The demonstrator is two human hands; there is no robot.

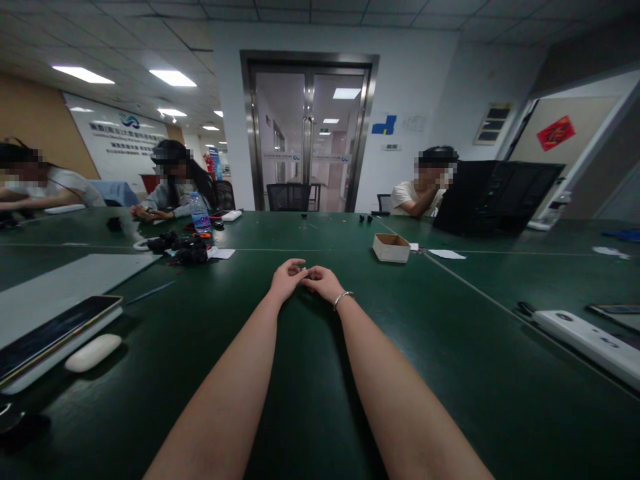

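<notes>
Both my arms reach forward over the dark green table [310,373]. My left hand [287,279] and my right hand [324,283] meet at their fingertips, just above the tabletop. Between the fingers shows a tiny pale thing [304,269], too small to name. The fingers of each hand are bent inward and pinched around it. A silver bracelet [343,300] circles my right wrist. Beyond my right hand, a small open cardboard box [391,249] stands on the table.
At left lie a phone [60,333], a white oval case [93,353] and a grey board [75,277]. Black gear [185,248] and a water bottle [200,215] stand farther back. A power strip [590,343] lies right, a black monitor [495,197] behind. Several people sit around the table.
</notes>
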